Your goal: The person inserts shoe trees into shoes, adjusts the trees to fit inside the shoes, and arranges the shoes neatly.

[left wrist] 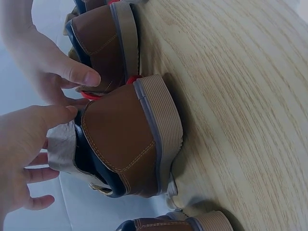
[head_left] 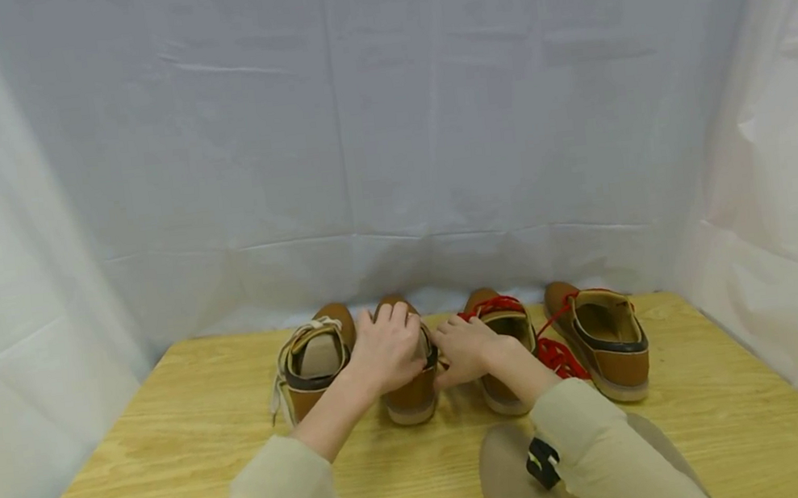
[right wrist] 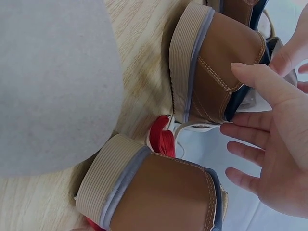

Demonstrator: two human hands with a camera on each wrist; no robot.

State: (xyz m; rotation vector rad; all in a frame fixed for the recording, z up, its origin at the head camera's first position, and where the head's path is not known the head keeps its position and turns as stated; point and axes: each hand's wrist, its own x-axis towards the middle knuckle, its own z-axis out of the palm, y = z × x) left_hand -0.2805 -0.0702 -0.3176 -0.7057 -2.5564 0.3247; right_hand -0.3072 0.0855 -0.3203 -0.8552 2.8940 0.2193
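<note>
Several brown lace-up shoes stand in a row in the head view. My left hand [head_left: 389, 347] is over the second shoe [head_left: 411, 398] from the left. In the left wrist view, a grey insole [left wrist: 62, 147] sticks out of that shoe's opening, between the thumb and fingers of my left hand, which holds it. With fingers mostly straight, my right hand [head_left: 469, 347] touches the same shoe's collar and heel side [right wrist: 226, 53]. The far-left shoe [head_left: 305, 401] has beige laces and a grey-beige insole [head_left: 320, 356] inside. What lies inside the second shoe is mostly hidden.
Two shoes with red laces stand to the right: one [head_left: 498, 397] beside my right forearm, the other [head_left: 619, 368] farther right. The wooden table [head_left: 170, 435] ends at a pale sheet [head_left: 387, 136] behind the shoes. My knee [head_left: 510, 473] shows at the front edge.
</note>
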